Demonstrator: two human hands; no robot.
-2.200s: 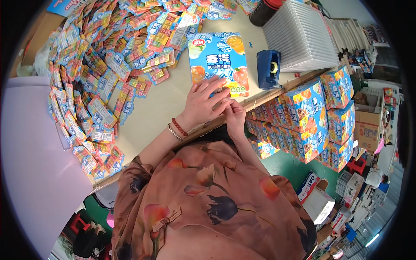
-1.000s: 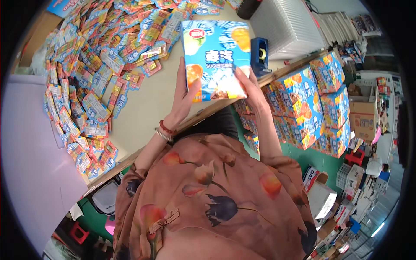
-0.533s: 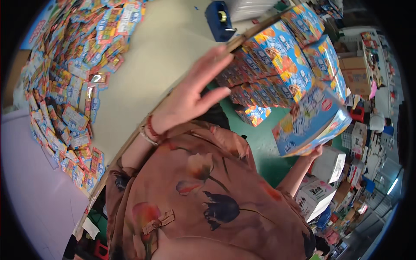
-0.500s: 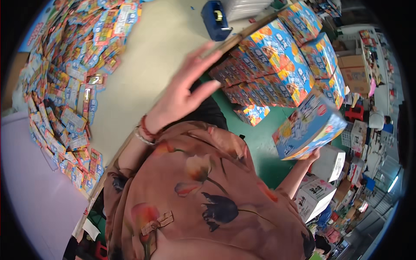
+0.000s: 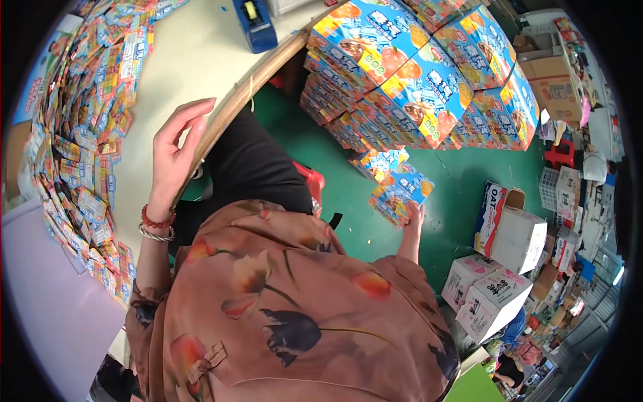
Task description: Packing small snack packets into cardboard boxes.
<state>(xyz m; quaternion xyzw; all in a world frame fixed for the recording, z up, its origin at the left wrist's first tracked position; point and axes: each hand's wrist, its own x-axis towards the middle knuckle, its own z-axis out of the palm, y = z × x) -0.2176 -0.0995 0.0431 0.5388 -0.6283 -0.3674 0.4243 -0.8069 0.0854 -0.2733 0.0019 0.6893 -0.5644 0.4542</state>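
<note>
Out to my right, low over the green floor, my right hand (image 5: 413,216) grips the near edge of a blue and orange printed carton (image 5: 396,194). That carton sits just in front of a similar carton (image 5: 377,163) at the foot of a tall stack of matching cartons (image 5: 422,74); whether the two touch I cannot tell. My left hand (image 5: 175,151) is raised by the table edge, holding nothing, its fingers loosely curved and the thumb apart. On the table (image 5: 191,60), left of that hand, lies a large heap of small colourful packets (image 5: 94,161).
A blue tape dispenser (image 5: 256,27) stands at the table's far edge. White cartons (image 5: 492,295) sit on the floor at the right, with a red stool (image 5: 559,154) farther back. Part of something red (image 5: 310,184) shows beside my leg. A lilac surface (image 5: 53,268) fills the left.
My right hand has lowered the carton and brought it left, close to the foot of the stack. My left hand has moved left. The whole view has shifted too.
</note>
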